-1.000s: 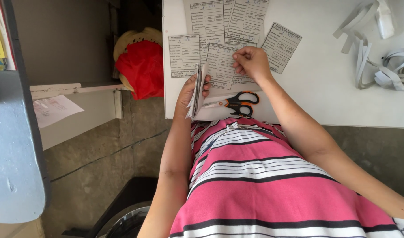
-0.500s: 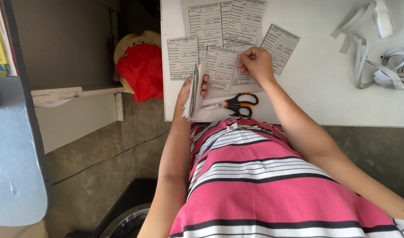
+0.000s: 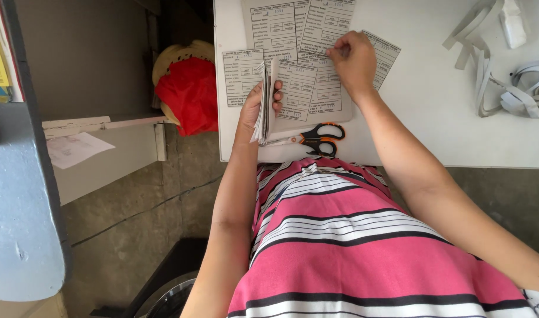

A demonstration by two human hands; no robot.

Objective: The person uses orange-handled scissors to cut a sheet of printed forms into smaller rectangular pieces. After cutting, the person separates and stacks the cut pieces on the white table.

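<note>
Since a second ago the right hand [image 3: 355, 62] has slid a little up the table [image 3: 434, 129], from the lower slips to those farther from the body.

From the head camera, the left hand [image 3: 259, 106] is curled round a stack of slips [image 3: 263, 103], held on edge over the near side of the table. The right hand's fingers are bent and pinched at the edge of a printed form [image 3: 325, 26] among several spread flat. Whether it has lifted the form, I cannot tell. Orange-handled scissors [image 3: 313, 136] lie just below.

Judging by this, picking up cleanly means pinching one sheet only, keeping the stack squared.
</note>
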